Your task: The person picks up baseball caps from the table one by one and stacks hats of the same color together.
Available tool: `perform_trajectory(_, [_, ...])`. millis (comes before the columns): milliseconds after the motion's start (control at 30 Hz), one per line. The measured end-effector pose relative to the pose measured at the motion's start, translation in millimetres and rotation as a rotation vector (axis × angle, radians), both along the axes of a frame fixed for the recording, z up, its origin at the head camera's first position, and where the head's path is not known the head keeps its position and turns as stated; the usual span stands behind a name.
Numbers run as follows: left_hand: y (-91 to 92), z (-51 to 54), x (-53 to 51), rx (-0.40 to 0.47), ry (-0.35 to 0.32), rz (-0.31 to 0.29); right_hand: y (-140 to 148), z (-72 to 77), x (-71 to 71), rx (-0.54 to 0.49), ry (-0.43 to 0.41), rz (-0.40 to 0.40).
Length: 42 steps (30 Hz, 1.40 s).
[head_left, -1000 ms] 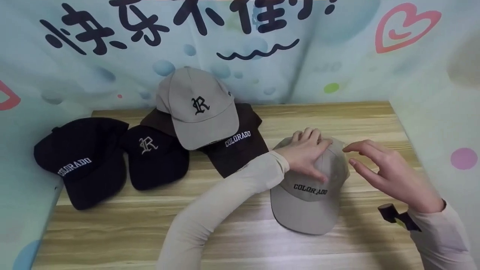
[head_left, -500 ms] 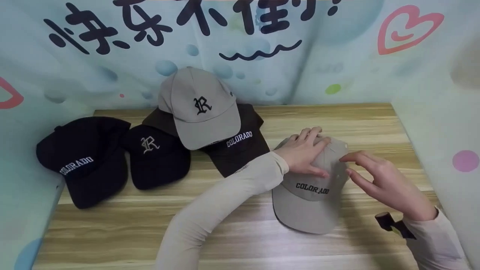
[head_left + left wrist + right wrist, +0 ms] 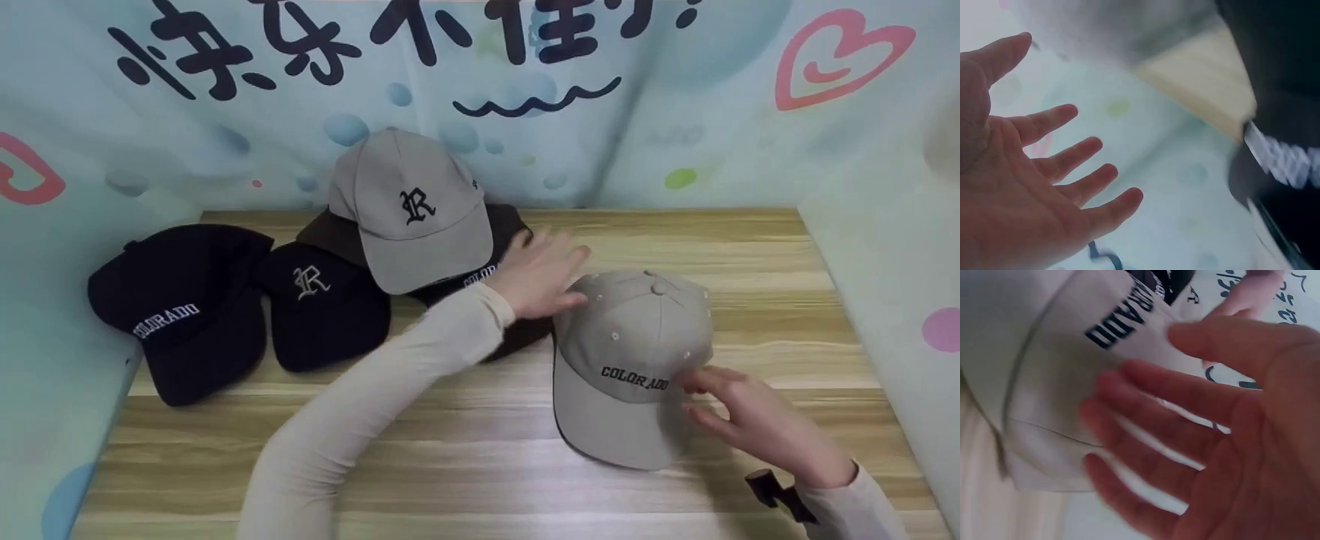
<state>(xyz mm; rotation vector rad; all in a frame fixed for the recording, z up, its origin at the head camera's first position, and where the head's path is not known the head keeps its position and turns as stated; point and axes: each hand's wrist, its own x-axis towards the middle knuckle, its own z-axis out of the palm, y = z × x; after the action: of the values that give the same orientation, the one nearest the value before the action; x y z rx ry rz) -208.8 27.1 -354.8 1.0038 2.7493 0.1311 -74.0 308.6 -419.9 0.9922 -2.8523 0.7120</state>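
Note:
A beige baseball cap (image 3: 634, 431) lettered COLORADO stands on the right of the table, brim toward me. My left hand (image 3: 544, 274) hovers just left of it, over a dark brown COLORADO cap (image 3: 525, 337). In the left wrist view the left hand (image 3: 1027, 185) has its fingers spread and holds nothing. Beside the beige cap's right side is my right hand (image 3: 765, 420), fingers slightly bent. The right wrist view shows the right hand (image 3: 1202, 439) over that cap's side (image 3: 1061, 394); whether the fingertips touch it I cannot tell.
A grey cap (image 3: 427, 259) with an R sits on top of the brown cap. Further left lie a black R cap (image 3: 326, 330) and a black COLORADO cap (image 3: 202, 352). A printed cloth (image 3: 645, 142) stands behind the wooden table (image 3: 465, 465).
My left hand has lifted off the beige cap's crown and moved left toward the brown cap. My right hand has slid down along the beige cap's right side. The head view has shifted slightly.

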Motion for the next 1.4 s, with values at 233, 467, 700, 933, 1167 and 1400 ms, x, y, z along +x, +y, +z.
perform_trajectory(233, [-44.1, 18.0, -20.3, 0.043, -0.008, 0.093, -5, -15.8, 9.9, 0.042, -0.073, 0.031])
perform_trajectory(467, [-77.9, 21.2, -34.7, 0.081, 0.003, 0.201, -13, -20.5, 17.7, 0.082, -0.003, -0.005])
perform_trajectory(700, [-114.1, 22.5, -59.9, 0.131, 0.003, 0.349, -18, -19.7, 19.3, 0.124, -0.001, -0.095])
perform_trajectory(933, [-141.7, 23.4, -78.7, 0.211, 0.065, 0.457, -22, -17.5, 18.3, 0.196, -0.032, -0.125])
perform_trajectory(1167, [-165.4, 24.0, -96.2, 0.256, 0.084, 0.546, -25, -17.7, 15.2, 0.247, -0.103, -0.148])
perform_trajectory(1400, [-180.3, 13.9, -109.6, 0.246, -0.028, 0.625, -28, -13.2, 13.5, 0.250, -0.091, -0.139])
